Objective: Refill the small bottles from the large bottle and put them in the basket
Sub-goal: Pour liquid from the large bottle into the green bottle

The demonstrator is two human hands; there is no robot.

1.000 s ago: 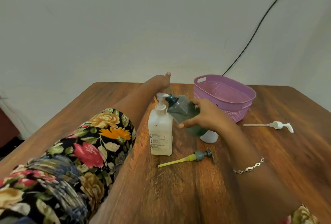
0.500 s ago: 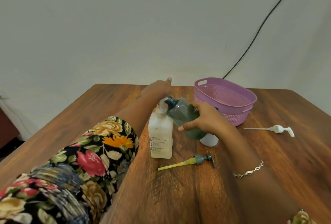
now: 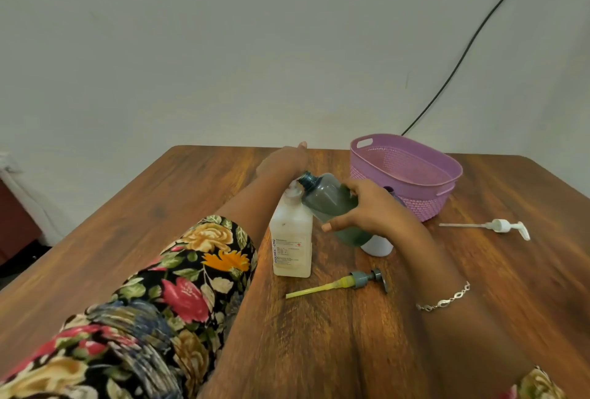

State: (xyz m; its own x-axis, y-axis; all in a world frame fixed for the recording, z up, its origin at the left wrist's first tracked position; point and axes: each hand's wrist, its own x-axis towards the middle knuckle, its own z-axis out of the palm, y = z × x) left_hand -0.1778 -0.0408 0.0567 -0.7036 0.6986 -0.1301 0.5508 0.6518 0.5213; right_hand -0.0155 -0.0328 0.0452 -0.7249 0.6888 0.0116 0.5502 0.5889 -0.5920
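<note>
**Left hand point(image 3: 282, 161) stretched out, right hand point(image 3: 364, 207) tilting the green bottle point(image 3: 325, 197)**

Left hand lies beyond the square white bottle point(image 3: 292, 239); its fingers are hidden, so I cannot tell its grip. Right hand's fingers curl round the green bottle, whose open neck is at the white bottle's top. Rightward: green pump point(image 3: 360, 280), round white bottle point(image 3: 378, 244), purple basket point(image 3: 424, 204), white pump point(image 3: 499, 226).
</note>
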